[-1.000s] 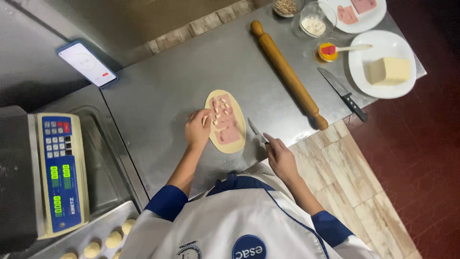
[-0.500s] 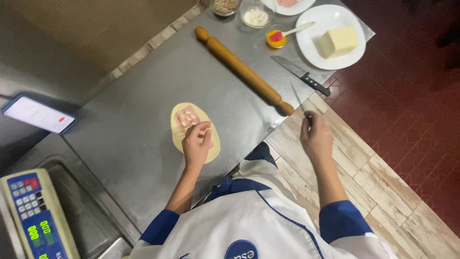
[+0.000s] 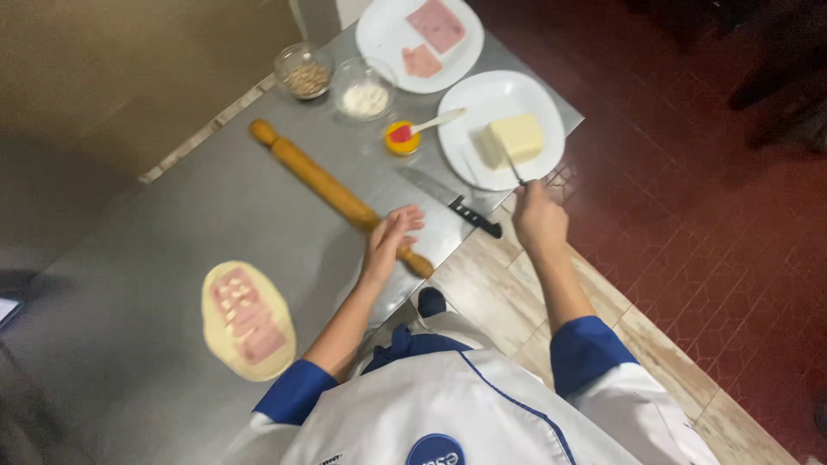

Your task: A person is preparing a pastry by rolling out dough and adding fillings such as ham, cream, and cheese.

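My right hand [image 3: 539, 220] grips a small thin knife [image 3: 515, 170] whose tip reaches the pale yellow block of cheese [image 3: 512, 139] on a white plate [image 3: 482, 96]. My left hand [image 3: 392, 238] hovers with fingers spread over the lower end of the wooden rolling pin [image 3: 327, 187], holding nothing. An oval of flattened dough [image 3: 247, 320] topped with strips of ham lies on the steel table [image 3: 172, 232], well to the left of both hands.
A black-handled kitchen knife [image 3: 450, 201] lies between my hands. At the far end stand a plate with ham slices [image 3: 422, 34], a bowl of seeds [image 3: 305, 76], a bowl of white powder [image 3: 364, 93] and a small yellow cup with a spatula [image 3: 405, 136]. Red floor tiles lie to the right.
My left hand has left the dough and moved right to the rolling pin. My right hand has carried the small knife up to the cheese. The view has swung right.
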